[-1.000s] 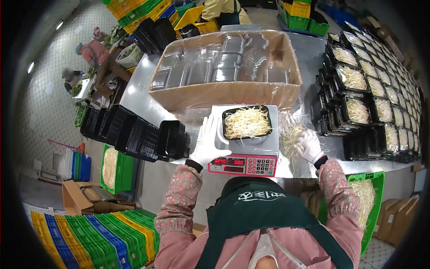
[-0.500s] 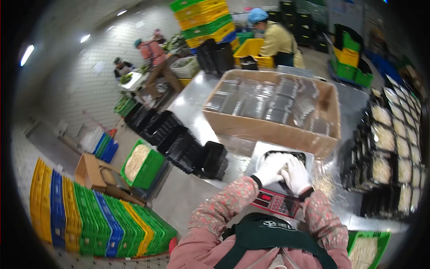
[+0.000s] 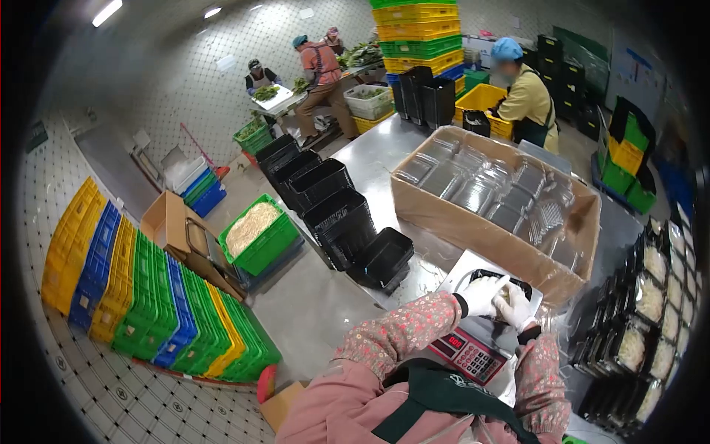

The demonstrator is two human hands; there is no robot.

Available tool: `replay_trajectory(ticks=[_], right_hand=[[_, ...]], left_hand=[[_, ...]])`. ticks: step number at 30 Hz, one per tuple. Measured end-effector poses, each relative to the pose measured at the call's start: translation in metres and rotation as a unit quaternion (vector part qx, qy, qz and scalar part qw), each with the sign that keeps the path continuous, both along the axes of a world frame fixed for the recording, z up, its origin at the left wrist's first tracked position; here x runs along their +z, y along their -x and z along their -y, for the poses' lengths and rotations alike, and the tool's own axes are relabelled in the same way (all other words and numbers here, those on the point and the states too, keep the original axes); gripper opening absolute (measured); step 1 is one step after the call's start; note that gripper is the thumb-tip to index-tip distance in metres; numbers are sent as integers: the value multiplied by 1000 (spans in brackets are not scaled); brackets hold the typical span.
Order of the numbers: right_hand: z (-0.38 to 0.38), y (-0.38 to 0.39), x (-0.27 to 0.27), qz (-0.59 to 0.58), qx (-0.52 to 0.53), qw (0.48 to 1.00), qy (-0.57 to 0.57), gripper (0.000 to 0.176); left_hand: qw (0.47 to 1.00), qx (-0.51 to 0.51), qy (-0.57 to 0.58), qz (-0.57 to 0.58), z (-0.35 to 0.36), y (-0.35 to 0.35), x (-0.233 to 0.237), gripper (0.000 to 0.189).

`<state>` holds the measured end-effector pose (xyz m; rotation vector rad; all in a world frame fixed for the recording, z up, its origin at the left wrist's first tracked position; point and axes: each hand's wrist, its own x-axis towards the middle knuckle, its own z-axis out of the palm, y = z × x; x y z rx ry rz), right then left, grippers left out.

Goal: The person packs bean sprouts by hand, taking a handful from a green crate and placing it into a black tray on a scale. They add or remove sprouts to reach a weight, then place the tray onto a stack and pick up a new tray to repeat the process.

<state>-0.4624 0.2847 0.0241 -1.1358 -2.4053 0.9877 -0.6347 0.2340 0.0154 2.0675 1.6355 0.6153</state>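
Both my hands wear white gloves and meet over a black plastic tray (image 3: 523, 287) on a scale (image 3: 467, 355) with a red keypad panel and lit red digits. My left hand (image 3: 482, 295) reaches in from the left, fingers bent together over the tray with one finger straighter. My right hand (image 3: 515, 308) is beside it, fingers drawn in close to the left ones. Something pale shows between the hands, too small to name. The gloves cover much of the tray's inside.
A cardboard box (image 3: 488, 234) of clear plastic lids stands beyond the scale. Stacked black trays (image 3: 340, 222) line the table's left edge. Filled trays (image 3: 651, 296) are stacked at right. A green crate (image 3: 255, 240) with pale contents stands left. Co-worker (image 3: 529, 96) works behind.
The view has swung, so the scene sits further right and the left side shows more. My hands stay at the tray, slightly shifted, and more of its black rim is visible.
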Motion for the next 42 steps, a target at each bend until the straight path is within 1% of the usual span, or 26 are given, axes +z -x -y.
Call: replay_trajectory(ticks=[1, 2, 4, 5, 6, 8, 10, 12, 15, 19, 20, 22, 24, 25, 26, 27, 28, 29, 32, 33, 34, 36, 37, 38, 40, 42], right_hand=[[-1, -10, 7, -19, 19, 999, -30, 63], [-1, -21, 14, -38, 36, 997, -57, 68], [11, -42, 68, 98, 43, 978, -181, 77], [8, -52, 58, 165, 43, 948, -267, 77], [3, -58, 52, 199, 57, 956, -207, 73], [-9, -60, 47, 263, 79, 957, -89, 65], [0, -54, 41, 258, 63, 956, -126, 32], [-2, -45, 30, 320, 55, 931, -169, 24], [-8, -44, 28, 309, 44, 934, -172, 21], [-15, -58, 29, 237, 55, 948, -205, 19], [-20, -63, 31, 226, 53, 954, -189, 18], [-26, -70, 53, 203, 49, 965, -159, 16], [-37, -80, 70, 129, 48, 978, -155, 11], [-24, -74, 96, 102, 15, 988, -117, 9], [-13, -65, 127, 75, -19, 994, -77, 8], [-15, -64, 137, 70, -14, 988, -135, 7], [-16, -63, 144, 66, -9, 979, -193, 6], [-16, -58, 149, 55, -35, 986, -154, 5], [-16, -39, 135, -30, 13, 974, -225, 8], [-7, -28, 130, -38, 7, 984, -177, 9], [-1, -17, 121, -46, 2, 991, -128, 11], [-7, -9, 67, -20, 80, 956, -281, 14], [-7, -8, 50, 52, 90, 956, -276, 16], [-7, -7, 38, 124, 100, 950, -269, 18], [-6, -9, 38, 125, 85, 957, -248, 23], [0, -15, 53, 105, 67, 960, -250, 24]], left_hand=[[999, -8, -9, 37, 8, 0, 16, 102], [999, -9, 17, 34, 16, 1, 33, 98], [1000, -3, -9, -13, 29, -11, 42, 92], [999, 5, -12, -37, 28, -17, 34, 78], [995, 29, -68, -60, 21, -22, 13, 63], [992, 24, -76, -97, 17, -22, 13, 52], [989, 16, -96, -111, 11, -17, 9, 49], [987, -2, -108, -120, 1, -11, 5, 45], [986, -15, -115, -123, 2, -8, 3, 47], [989, -18, -101, -111, 9, -7, 10, 52], [989, -16, -102, -110, 9, -8, 10, 53], [992, -18, -87, -86, 8, -7, 6, 59], [994, -22, -93, -61, 11, -5, 4, 61], [998, -23, -53, -37, 20, -2, 23, 66], [998, -12, -67, -11, 22, 1, 26, 66], [997, -2, -80, 16, 23, 2, 26, 67], [995, 8, -92, 43, 25, 2, 25, 67], [990, 21, -113, 86, 21, 3, 16, 69], [935, 112, -184, 280, 18, 6, -6, 62], [932, 147, -119, 311, 31, 14, 17, 64], [883, 160, -131, 422, 22, 12, -6, 67], [773, 144, -119, 606, 38, 14, 4, 70], [760, 126, -95, 631, 52, 18, 21, 63], [832, 127, -123, 526, 50, 19, 12, 60], [932, 123, -175, 293, 45, 24, -9, 55], [944, 127, -182, 243, 46, 19, -13, 52]])
